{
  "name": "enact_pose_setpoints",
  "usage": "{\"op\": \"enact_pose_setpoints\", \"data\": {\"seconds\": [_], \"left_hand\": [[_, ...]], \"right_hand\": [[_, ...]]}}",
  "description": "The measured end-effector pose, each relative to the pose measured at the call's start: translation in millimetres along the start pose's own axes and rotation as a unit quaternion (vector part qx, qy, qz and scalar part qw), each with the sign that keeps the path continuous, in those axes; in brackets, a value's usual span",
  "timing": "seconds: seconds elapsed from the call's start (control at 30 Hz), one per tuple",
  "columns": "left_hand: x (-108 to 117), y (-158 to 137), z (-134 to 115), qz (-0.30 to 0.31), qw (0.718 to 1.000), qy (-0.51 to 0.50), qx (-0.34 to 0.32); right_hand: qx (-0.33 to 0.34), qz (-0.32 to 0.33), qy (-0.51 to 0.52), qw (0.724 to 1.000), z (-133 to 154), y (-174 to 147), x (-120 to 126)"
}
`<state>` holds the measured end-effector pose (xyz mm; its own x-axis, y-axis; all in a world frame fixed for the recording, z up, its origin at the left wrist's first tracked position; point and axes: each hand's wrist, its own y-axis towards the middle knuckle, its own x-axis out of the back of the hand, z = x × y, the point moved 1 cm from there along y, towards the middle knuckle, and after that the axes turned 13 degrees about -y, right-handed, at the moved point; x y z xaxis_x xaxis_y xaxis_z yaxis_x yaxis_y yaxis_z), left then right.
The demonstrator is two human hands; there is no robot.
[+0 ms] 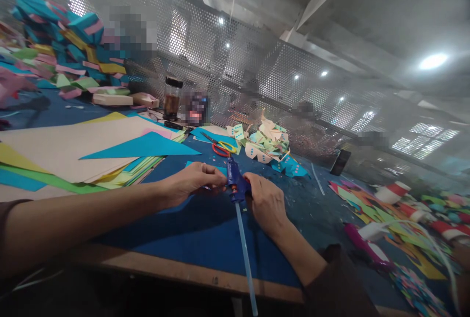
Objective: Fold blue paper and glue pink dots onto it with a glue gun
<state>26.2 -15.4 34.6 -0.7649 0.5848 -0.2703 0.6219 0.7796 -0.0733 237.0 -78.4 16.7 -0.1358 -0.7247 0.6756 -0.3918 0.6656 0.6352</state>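
Head view: I see the right hand (266, 202) gripping the blue glue gun (235, 172) over the table (194, 248), front end pointing away toward the scissors (219, 144), glue stick (244, 253) trailing back along its axis — left hand (193, 183) curled alongside, contents I can't tell.

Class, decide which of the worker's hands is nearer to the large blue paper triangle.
Left. The left hand is just in front of the pointed right end of the blue paper triangle; the right hand is farther right, holding the blue glue gun.
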Motion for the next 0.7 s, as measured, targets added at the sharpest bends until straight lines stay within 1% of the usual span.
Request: {"op": "enact_pose_setpoints", "data": {"seconds": [0.3,0.5,0.6,0.7], "left_hand": [[-0.4,-0.3,-0.3,-0.004,1.000,-0.014,0.021],[-2.0,-1.2,0.7,0.002,0.998,-0.054,0.030],[-3.1,-2.2,-0.3,-0.011,0.998,-0.050,0.035],[-2.0,-1.1,0.9,-0.014,0.998,-0.044,0.032]], "right_hand": [[-0.006,0.005,0.009,1.000,1.7,-0.7,-1.2],[-0.004,0.005,0.015,1.000,2.9,0.4,-0.4],[-0.023,0.019,0.045,0.999,3.7,0.1,1.1],[-0.065,0.047,0.105,0.991,3.3,-0.2,0.7]]}}
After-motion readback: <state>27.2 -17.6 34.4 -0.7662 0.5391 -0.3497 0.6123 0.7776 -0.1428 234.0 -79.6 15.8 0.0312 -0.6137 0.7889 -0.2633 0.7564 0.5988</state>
